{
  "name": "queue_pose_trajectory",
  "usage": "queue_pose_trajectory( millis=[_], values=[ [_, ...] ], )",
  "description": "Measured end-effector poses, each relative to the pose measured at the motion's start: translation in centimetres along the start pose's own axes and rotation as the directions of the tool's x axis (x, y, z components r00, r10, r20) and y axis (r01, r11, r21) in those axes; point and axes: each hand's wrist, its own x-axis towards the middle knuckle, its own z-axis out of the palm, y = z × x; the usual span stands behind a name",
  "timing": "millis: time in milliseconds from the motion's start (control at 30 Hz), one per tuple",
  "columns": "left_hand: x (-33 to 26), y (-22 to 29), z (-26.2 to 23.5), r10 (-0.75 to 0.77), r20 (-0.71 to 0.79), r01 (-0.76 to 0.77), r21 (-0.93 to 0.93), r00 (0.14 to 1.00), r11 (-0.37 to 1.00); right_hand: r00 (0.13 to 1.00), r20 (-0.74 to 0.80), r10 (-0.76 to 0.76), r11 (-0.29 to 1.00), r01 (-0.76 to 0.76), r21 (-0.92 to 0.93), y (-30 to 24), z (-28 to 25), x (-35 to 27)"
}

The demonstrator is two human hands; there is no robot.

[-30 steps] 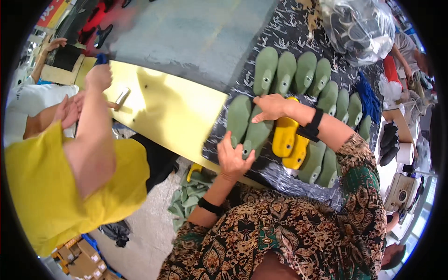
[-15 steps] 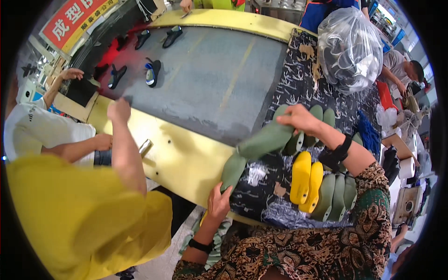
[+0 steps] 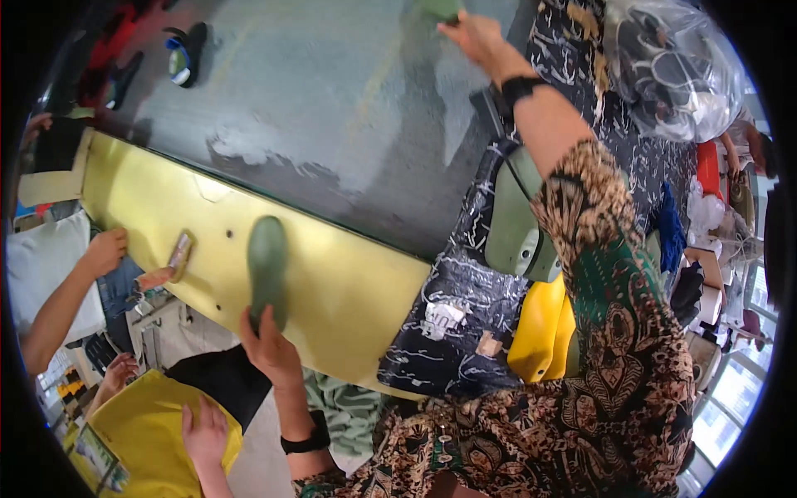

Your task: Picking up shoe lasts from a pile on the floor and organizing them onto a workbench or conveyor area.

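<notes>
Down on the yellow ledge (image 3: pixel 349 290) in front of me, my left hand (image 3: pixel 267 347) has a green shoe last (image 3: pixel 267 270) pinched at its near end, fingers closed around the bottom of it while the rest lies flat on the ledge. Its long axis runs pretty much straight away from me, far end pointing toward the grey belt (image 3: pixel 332 108). My right hand (image 3: pixel 473 35) is stretched way out over that belt with fingers wrapped on a second green last (image 3: pixel 440 8), but that one is mostly cut off at the top of the view, so I honestly can't tell which way it's facing. What worries me: I'm only holding the near one by its end, so if my grip slackens it could roll sideways or slide off the ledge edge toward the person in yellow (image 3: pixel 145 432) just below. Also my right arm is reaching over the black patterned sheet (image 3: pixel 465 290) where another green last (image 3: pixel 510 220) and the yellow lasts (image 3: pixel 544 328) sit, and my sleeve is right on top of them, so pulling back carelessly could drag one loose. Someone else's hand (image 3: pixel 104 249) is near a small brush-like thing (image 3: pixel 180 253) further left on the ledge, apart from mine.
</notes>
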Motion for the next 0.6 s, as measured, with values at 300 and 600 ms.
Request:
queue_pose_trajectory(
  millis=[300,600],
  values=[
    [2.3,20.4,3.4,0.393,0.186,-0.177,-0.670,0.901,0.721,0.687,0.496,0.531,0.663,0.027,-0.748,-5.8,-12.8,-14.6],
    [1.0,24.4,8.6,0.391,0.162,-0.173,-0.702,0.906,0.691,0.464,0.514,0.721,0.536,0.096,-0.838,-6.2,-10.4,-23.0]
  ],
)
